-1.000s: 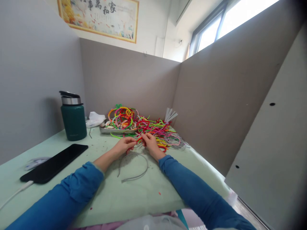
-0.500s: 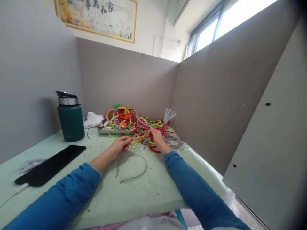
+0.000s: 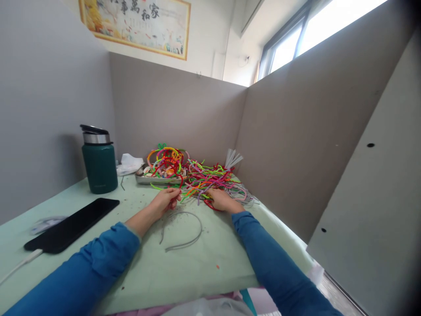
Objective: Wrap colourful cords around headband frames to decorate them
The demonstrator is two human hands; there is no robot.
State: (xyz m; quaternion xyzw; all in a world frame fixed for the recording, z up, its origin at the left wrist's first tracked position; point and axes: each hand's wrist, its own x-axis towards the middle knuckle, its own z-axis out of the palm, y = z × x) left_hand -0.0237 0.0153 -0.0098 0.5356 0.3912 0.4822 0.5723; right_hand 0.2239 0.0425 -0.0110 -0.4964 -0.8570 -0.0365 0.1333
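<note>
My left hand [image 3: 167,202] is closed in a pinch on a red pipe cleaner [image 3: 181,181], which stands up from the fingertips in front of the pile. My right hand [image 3: 222,200] reaches down to the near edge of the heap of colourful pipe cleaners [image 3: 210,177]. Beneath its fingers lies a tool with red handles [image 3: 209,205], mostly covered; its kind does not show. Those fingertips are hidden, so their grip is unclear. Between my forearms a thin grey headband [image 3: 200,232] rests on the green tablecloth [image 3: 210,281].
A metal tray [image 3: 158,180] holds finished-looking colourful loops and small pieces. On the left stand a dark green bottle [image 3: 100,169] and a black phone [image 3: 74,226] with a white cable. White tissue [image 3: 130,164] lies behind. Clear strips [image 3: 233,159] lean at the back. Grey partitions [image 3: 177,96] enclose the table.
My right hand has lowered from above the pipe cleaners to the red-handled tool at the heap's near edge. My left hand stays in place with the red pipe cleaner.
</note>
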